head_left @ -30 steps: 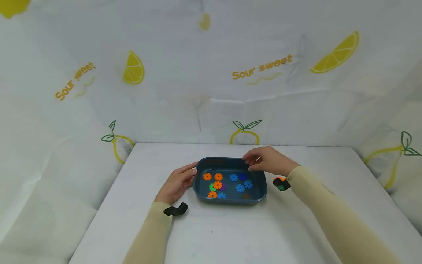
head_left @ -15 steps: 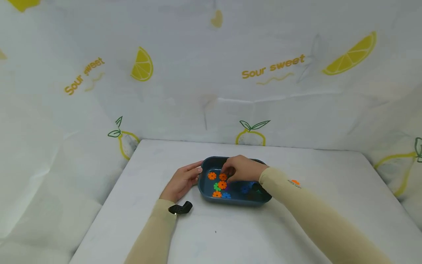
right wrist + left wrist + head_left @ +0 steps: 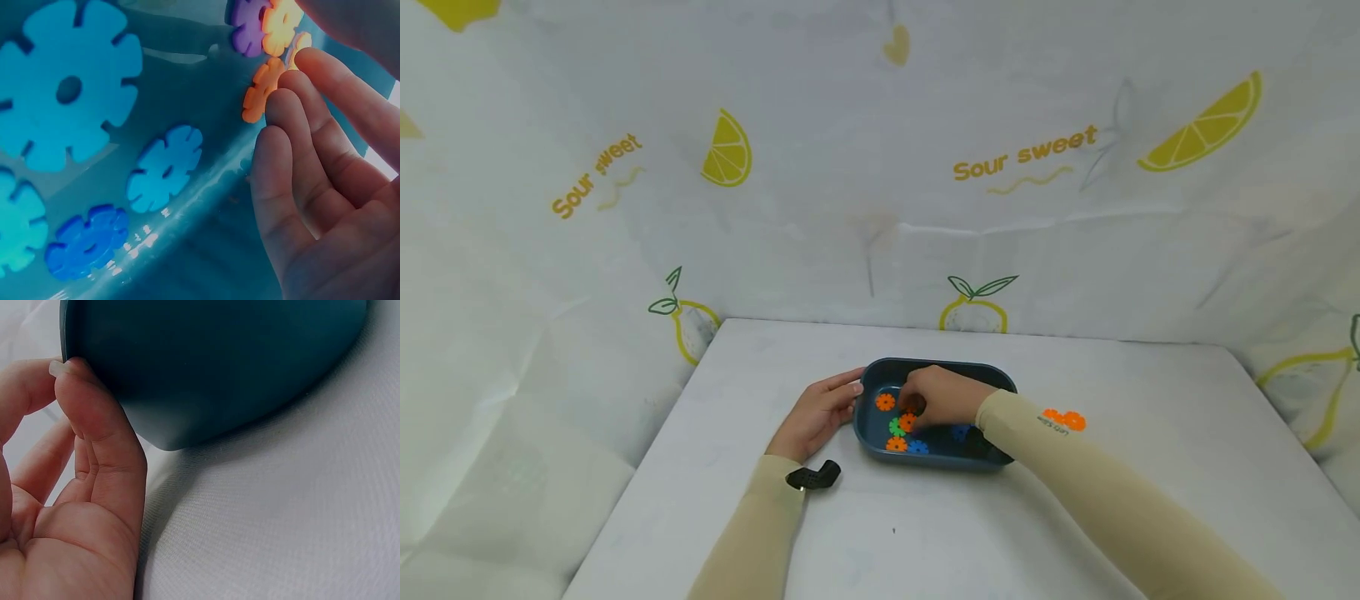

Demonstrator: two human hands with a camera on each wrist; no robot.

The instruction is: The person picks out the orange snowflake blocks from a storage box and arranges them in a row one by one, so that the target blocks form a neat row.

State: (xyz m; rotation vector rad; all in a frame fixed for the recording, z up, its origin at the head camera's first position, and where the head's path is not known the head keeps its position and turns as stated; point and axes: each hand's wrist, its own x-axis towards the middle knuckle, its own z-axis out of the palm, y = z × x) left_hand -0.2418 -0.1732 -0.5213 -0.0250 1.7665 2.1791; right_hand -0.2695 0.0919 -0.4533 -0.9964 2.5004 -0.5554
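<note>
A dark blue-green tray (image 3: 955, 460) holds several flower-shaped discs with notched edges. My left hand (image 3: 816, 412) grips its left rim; in the left wrist view the thumb (image 3: 100, 412) lies against the tray wall. My right hand (image 3: 947, 396) reaches inside the tray, curved fingers over the orange discs. An orange disc (image 3: 886, 402), a green disc (image 3: 897, 427) and a blue disc (image 3: 917, 447) show beside it. In the right wrist view, the fingertips are right by a tilted orange disc (image 3: 262, 90), near a purple disc (image 3: 248, 28). The right thumb's tip is hidden there.
Two orange discs (image 3: 1072, 421) lie on the white table (image 3: 1150, 417), right of the tray, partly behind the right sleeve. Larger blue discs (image 3: 69, 87) fill the left of the right wrist view. A lemon-printed white sheet (image 3: 820, 250) stands behind.
My right hand has moved from the tray's right rim leftward and down to the orange discs. The left hand keeps its hold on the rim. The head view has shifted slightly.
</note>
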